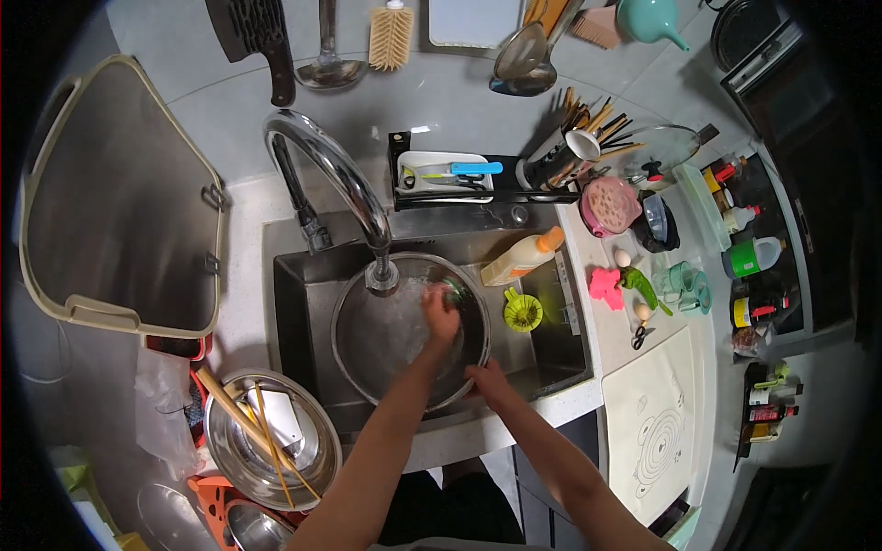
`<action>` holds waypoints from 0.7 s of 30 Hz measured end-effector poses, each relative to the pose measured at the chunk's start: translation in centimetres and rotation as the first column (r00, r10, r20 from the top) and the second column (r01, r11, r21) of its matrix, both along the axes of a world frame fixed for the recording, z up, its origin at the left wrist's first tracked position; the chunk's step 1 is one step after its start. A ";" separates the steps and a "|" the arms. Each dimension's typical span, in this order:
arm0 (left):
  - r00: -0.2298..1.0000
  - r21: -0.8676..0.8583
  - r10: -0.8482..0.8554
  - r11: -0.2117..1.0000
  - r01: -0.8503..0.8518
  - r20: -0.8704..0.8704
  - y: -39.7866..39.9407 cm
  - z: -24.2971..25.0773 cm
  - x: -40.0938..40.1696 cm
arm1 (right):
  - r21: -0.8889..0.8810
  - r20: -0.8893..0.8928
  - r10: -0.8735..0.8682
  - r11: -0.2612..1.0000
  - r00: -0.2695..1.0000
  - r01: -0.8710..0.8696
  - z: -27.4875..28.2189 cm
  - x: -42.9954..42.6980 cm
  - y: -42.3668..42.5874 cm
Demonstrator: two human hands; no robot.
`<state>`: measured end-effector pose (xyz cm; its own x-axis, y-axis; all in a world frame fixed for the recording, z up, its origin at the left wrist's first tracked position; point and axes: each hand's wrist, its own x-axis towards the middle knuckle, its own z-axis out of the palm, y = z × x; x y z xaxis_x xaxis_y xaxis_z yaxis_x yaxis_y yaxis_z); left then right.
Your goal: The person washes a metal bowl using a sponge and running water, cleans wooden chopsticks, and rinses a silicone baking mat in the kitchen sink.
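Note:
A round metal basin sits in the stainless steel sink, under the chrome faucet. Inside the basin, towards its right side, is my left hand, blurred, with a green and reddish scrubber-like thing at its fingertips. My right hand grips the basin's rim at the lower right. Right of the basin, a bottle with an orange cap leans in the sink, and a yellow-green citrus juicer lies below it.
On the left are an upright cutting board and a metal bowl holding a rolling pin and chopsticks. Behind the sink stand a utensil tray and a chopstick holder. The right counter holds eggs, a green pepper, scissors and a mat.

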<state>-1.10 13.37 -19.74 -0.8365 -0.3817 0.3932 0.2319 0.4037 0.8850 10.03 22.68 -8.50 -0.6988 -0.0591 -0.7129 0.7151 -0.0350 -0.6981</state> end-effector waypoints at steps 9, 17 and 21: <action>0.226 0.213 -0.678 0.499 0.840 0.700 -4.2 -0.4 8.2 | 0.215 -0.446 -0.095 0.954 0.890 0.210 -3.6 -2.4 3.5; 0.665 -0.324 -0.026 0.859 0.397 0.746 -9.0 5.6 6.3 | 0.920 -0.232 0.445 0.389 0.865 0.046 4.4 -4.6 2.0; 0.770 -0.091 0.265 0.961 -0.262 0.581 -12.4 7.7 6.2 | 0.992 -0.039 0.747 0.106 0.663 -0.062 9.5 -6.0 -1.5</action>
<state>5.14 0.96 -11.99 -0.7729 -0.6203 -0.1335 -0.4428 0.3766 0.8137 4.00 21.16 1.01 -0.9916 -0.0610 -0.1145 -0.0442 0.9886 -0.1439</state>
